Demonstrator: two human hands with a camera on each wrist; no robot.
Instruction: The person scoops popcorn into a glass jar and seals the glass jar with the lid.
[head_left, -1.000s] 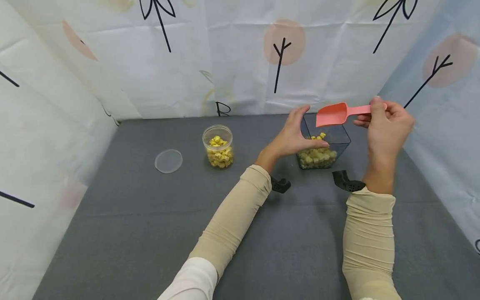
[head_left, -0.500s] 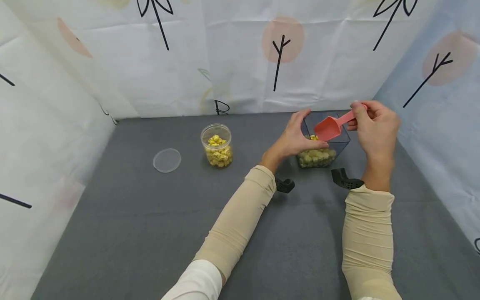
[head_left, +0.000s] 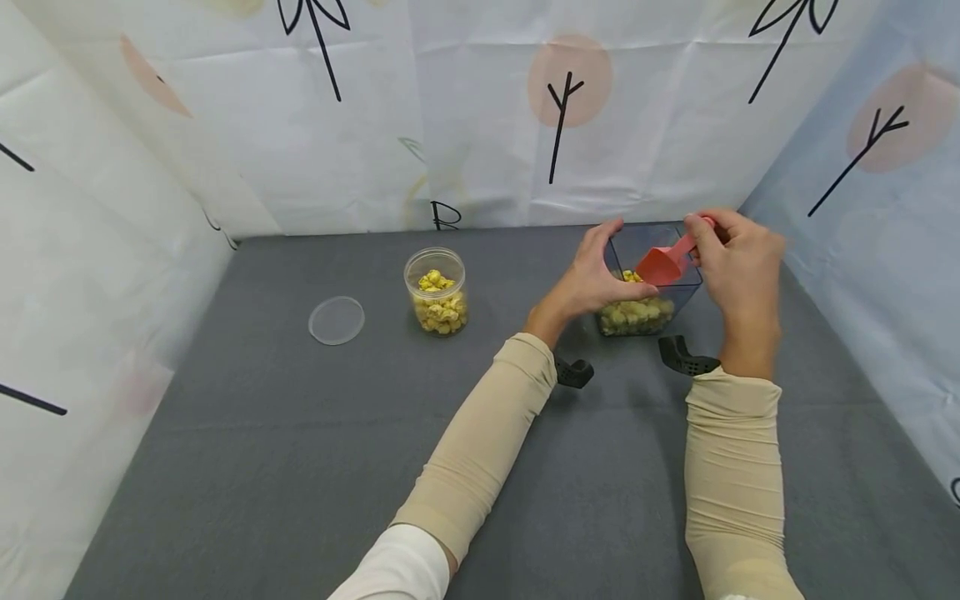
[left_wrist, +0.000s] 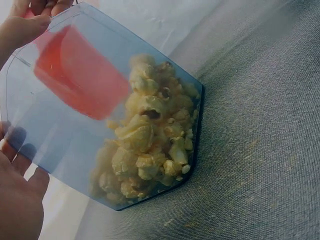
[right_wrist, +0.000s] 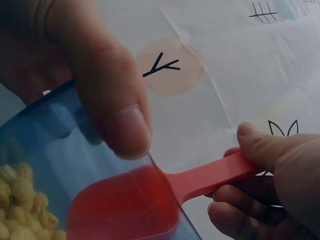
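A clear, square-sided container holds yellow popcorn heaped at its bottom. My left hand grips its left side, with the thumb over the near rim and the fingers at the far side. My right hand pinches the handle of a pink-red scoop between thumb and fingers. The scoop's blade tilts down inside the container, close to the popcorn, as the left wrist view shows. In the right wrist view the blade of the scoop shows through the container's wall; no popcorn can be made out on it.
To the left stands a clear round jar, lidless, partly filled with popcorn. A translucent round lid lies flat farther left on the grey tabletop. White patterned cloth walls enclose the back and sides.
My right hand has moved left, taking the scoop from above the container's right side down into it, blade tipped downward. My left hand keeps its hold on the container.
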